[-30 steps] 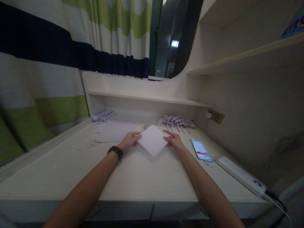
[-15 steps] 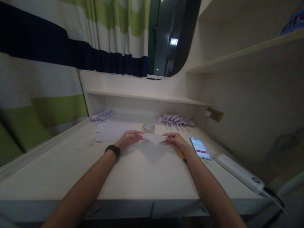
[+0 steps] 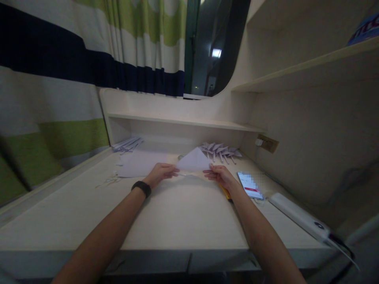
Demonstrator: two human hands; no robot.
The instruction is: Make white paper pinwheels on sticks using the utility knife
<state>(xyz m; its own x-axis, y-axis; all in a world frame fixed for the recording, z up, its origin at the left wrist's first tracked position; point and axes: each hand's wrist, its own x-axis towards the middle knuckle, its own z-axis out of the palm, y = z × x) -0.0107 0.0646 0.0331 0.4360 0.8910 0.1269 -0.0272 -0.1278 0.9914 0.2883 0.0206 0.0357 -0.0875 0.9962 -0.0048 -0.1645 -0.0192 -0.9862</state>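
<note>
Head | paper sheet (image 3: 194,161) between both hands | left grip (image 3: 161,173), right grip (image 3: 220,176) pinching its corners

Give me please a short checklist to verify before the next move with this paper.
1. Both hands hold the paper: ok, left hand and right hand pinch its bottom corners.
2. Paper shows as a triangle, point up: ok.
3. Edges aligned exactly: cannot tell.
4. Desk bare before the hands: ok.
5. Phone apart from the right hand: ok.
6. Folded pieces behind untouched: ok.
</note>
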